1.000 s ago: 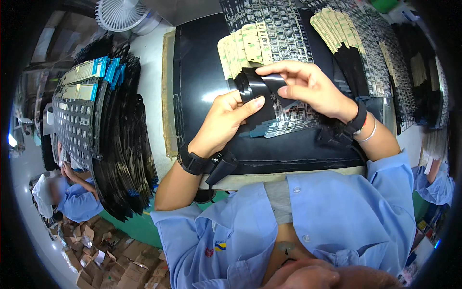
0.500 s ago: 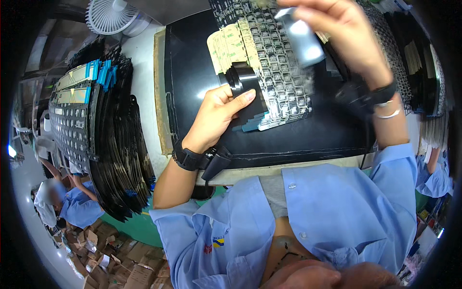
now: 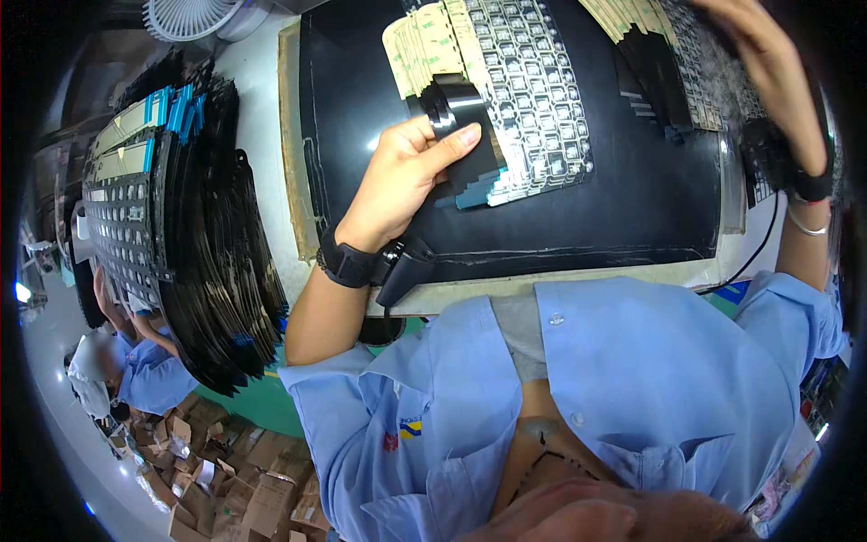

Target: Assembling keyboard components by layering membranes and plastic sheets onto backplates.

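On the black mat (image 3: 361,217) lies a fanned stack of keyboard sheets (image 3: 533,99), a grid of key openings with a pale yellow patterned strip on the left. My left hand (image 3: 397,176) is closed around the black flexible tails (image 3: 459,108) at the stack's left edge, thumb on top. Teal-tipped tails (image 3: 479,191) stick out at the lower end. My right hand (image 3: 768,77) is at the upper right, fingers stretched out, beside a second stack of sheets (image 3: 691,63). Its fingertips reach the picture's top edge, and nothing shows in it.
A tall pile of black keyboard sheets (image 3: 208,235) with blue tabs stands on the left. A white fan (image 3: 190,16) is behind it. Cardboard boxes (image 3: 271,501) lie on the floor at lower left, near another person in blue (image 3: 153,375). A cable (image 3: 768,239) hangs at the right.
My right hand has moved from above the middle stack to the far right. The shiny grey rectangular thing it held is no longer visible. My left hand keeps its grip on the tails.
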